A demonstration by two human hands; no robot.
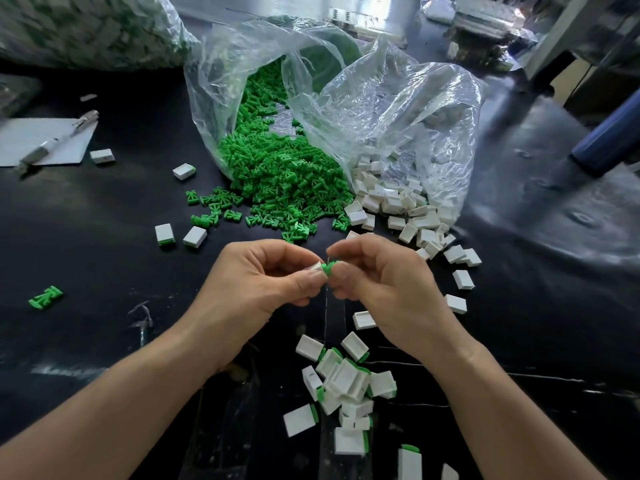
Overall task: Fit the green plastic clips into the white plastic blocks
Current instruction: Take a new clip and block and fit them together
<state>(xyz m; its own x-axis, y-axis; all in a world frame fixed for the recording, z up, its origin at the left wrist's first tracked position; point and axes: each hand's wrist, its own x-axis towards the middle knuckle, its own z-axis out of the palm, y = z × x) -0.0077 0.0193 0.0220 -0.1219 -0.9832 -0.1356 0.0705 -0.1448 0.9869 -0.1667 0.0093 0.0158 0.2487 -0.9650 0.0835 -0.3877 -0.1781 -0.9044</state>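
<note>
Pinching block [316,266], clip [327,268]; hands [263,282] curled.

Pen [57,142] on white paper [20,135] — blue cylinder [609,136] rightward

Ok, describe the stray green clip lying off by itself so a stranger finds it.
Look at the dark table, well left of the left hand. One green clip lies there alone, while every other loose clip sits by the green pile farther back.

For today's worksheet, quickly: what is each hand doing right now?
Left hand: closed, pinching a white block.
Right hand: closed, pinching a green clip.
</note>
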